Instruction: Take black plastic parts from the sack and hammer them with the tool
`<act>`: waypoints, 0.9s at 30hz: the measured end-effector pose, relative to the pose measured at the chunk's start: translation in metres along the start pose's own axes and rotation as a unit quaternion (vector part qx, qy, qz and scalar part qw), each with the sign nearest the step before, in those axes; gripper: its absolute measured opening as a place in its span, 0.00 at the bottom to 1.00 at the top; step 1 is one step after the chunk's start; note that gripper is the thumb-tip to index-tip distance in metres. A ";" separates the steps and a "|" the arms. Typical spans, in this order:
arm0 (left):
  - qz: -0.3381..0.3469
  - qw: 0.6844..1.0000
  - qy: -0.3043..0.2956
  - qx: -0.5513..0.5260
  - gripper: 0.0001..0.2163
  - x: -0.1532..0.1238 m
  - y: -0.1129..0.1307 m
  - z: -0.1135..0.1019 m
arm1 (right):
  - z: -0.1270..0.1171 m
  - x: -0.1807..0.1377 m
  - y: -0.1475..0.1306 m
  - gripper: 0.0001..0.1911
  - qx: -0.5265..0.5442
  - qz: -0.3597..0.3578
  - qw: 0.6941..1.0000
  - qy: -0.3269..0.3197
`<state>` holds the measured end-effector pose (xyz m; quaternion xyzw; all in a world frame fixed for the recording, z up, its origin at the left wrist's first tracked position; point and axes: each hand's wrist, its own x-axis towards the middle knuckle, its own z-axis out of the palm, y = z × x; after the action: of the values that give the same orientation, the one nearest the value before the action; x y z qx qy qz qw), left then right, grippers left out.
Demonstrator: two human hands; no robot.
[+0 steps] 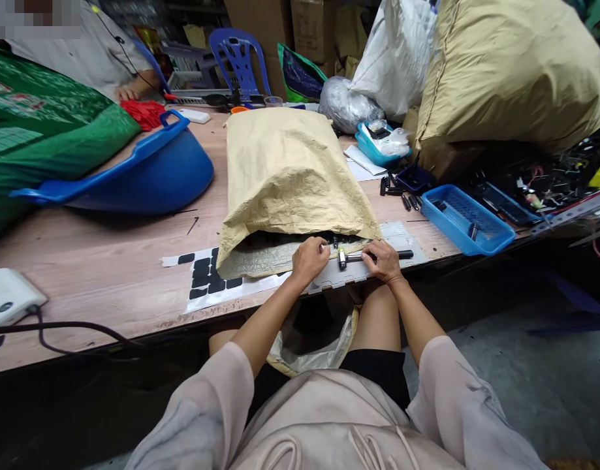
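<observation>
A tan woven sack lies on the table with its mouth towards me, and small dark pieces show inside. Just at that mouth is my left hand, its fingers curled together; anything held in them is hidden. My right hand is closed in a pinch over the shaft of a small hammer. The hammer lies across a grey board, its black grip sticking out to the right. Whether the fingers grip the shaft or a small piece above it cannot be seen. Left of the board lies a white sheet with black stickers.
A blue basin and a green sack stand left, near another person's hand. A blue basket and a large tan sack are right. A white device trails a cable. An open bag hangs between my knees.
</observation>
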<state>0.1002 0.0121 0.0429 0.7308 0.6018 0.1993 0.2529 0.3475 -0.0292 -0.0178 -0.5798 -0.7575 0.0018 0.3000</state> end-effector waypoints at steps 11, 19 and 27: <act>-0.021 0.997 0.067 0.029 0.06 0.038 0.010 0.040 | 0.002 -0.001 -0.001 0.08 -0.004 0.003 1.000 -0.002; 0.025 0.998 0.007 0.050 0.06 0.011 -0.027 0.012 | 0.002 0.000 -0.001 0.07 0.000 0.003 1.000 0.013; 0.058 0.998 0.009 -0.014 0.07 -0.016 -0.070 -0.010 | -0.002 -0.001 0.002 0.03 0.006 -0.004 1.000 -0.007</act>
<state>0.0365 0.0077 0.0079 0.7591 0.5581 0.2283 0.2453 0.3506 -0.0298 -0.0169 -0.5752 -0.7617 0.0092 0.2980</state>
